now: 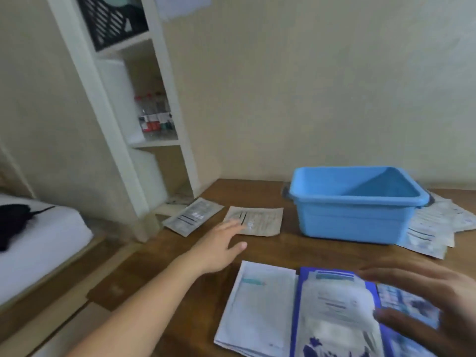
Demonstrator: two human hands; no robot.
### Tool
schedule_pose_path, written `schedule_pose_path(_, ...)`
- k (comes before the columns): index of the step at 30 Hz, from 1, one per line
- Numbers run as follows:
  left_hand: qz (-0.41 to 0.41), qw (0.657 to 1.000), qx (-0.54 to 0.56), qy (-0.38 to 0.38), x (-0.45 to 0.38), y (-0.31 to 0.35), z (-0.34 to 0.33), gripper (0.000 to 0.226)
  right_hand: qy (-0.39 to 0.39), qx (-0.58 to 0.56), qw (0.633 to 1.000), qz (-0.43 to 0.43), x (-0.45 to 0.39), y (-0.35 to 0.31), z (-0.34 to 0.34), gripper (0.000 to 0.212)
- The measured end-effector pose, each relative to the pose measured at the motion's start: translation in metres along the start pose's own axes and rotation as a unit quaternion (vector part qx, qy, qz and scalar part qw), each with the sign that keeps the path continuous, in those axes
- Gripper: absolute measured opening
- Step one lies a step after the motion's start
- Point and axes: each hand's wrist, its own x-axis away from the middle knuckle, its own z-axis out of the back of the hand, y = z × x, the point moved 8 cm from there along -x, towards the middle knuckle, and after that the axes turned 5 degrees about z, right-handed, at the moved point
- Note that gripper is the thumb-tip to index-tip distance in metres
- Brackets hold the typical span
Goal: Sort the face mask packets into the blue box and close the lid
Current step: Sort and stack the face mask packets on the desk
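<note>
The blue box (355, 217) stands open and empty at the back right of the wooden table (159, 274). Two beige face mask packets lie left of it: one (257, 221) beside the box, another (193, 216) at the table's far left corner. My left hand (221, 246) reaches out flat with fingers apart, its fingertips touching the nearer beige packet. In front lies a pile of white and blue packets (322, 313). My right hand (432, 305) hovers blurred over that pile, fingers spread. More pale packets (435, 228) lie fanned out behind and right of the box. No lid is visible.
A white shelf unit (144, 124) with small bottles and a black basket stands against the wall at the left. A bed with a white sheet (38, 243) and a dark item lies lower left. The beige wall runs behind the table.
</note>
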Motion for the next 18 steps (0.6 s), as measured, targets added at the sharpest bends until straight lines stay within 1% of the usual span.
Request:
schedule_pose_path(1,0.004,1.0,-0.01,-0.015,-0.002,-0.012,-0.006,0.057,-0.022,0.012,0.999,0.04,-0.032,-0.035,0.01,0.044)
schedule_pose_path(2,0.01,0.999,-0.027,-0.036,-0.004,-0.02,-0.013,0.059,-0.052,-0.003,0.997,0.051,-0.049,-0.049,0.004,0.043)
schedule_pose_path(3,0.02,0.997,-0.045,-0.063,-0.006,-0.028,-0.02,0.062,-0.061,0.011,0.995,0.076,-0.07,-0.069,0.0,0.043)
schedule_pose_path(4,0.03,0.994,-0.062,-0.086,-0.007,-0.034,-0.025,0.064,-0.087,0.015,0.992,0.089,-0.083,-0.083,-0.008,0.046)
schedule_pose_path(5,0.034,0.992,-0.073,-0.096,-0.006,-0.039,-0.028,0.066,-0.111,0.022,0.989,0.097,-0.094,-0.097,-0.016,0.053)
schedule_pose_path(6,0.03,0.992,-0.083,-0.091,-0.004,-0.042,-0.027,0.067,-0.105,0.026,0.988,0.109,-0.103,-0.104,-0.022,0.063)
schedule_pose_path(7,0.018,0.992,-0.096,-0.079,0.0,-0.044,-0.025,0.068,-0.106,0.028,0.987,0.116,-0.113,-0.114,-0.025,0.068)
schedule_pose_path(8,0.003,0.991,-0.113,-0.067,0.006,-0.046,-0.021,0.069,-0.113,0.03,0.984,0.135,-0.121,-0.124,-0.032,0.066)
schedule_pose_path(11,-0.017,0.989,-0.143,-0.045,0.042,-0.06,-0.008,0.07,-0.09,0.019,0.986,0.136,-0.136,-0.134,-0.042,0.053)
schedule_pose_path(13,-0.022,0.992,-0.123,-0.026,0.077,-0.073,0.0,0.067,-0.108,0.037,0.984,0.138,-0.14,-0.138,-0.059,0.053)
schedule_pose_path(14,-0.025,0.993,-0.114,-0.001,0.095,-0.081,0.006,0.062,-0.117,0.035,0.982,0.141,-0.142,-0.141,-0.068,0.054)
schedule_pose_path(16,-0.034,0.993,-0.104,0.046,0.128,-0.096,0.012,0.054,-0.166,0.034,0.975,0.145,-0.146,-0.153,-0.088,0.057)
schedule_pose_path(17,-0.041,0.992,-0.099,0.061,0.142,-0.102,0.011,0.056,-0.186,0.037,0.97,0.153,-0.148,-0.161,-0.098,0.059)
schedule_pose_path(18,-0.046,0.992,-0.101,0.067,0.153,-0.107,0.009,0.062,-0.201,0.038,0.965,0.167,-0.15,-0.169,-0.107,0.062)
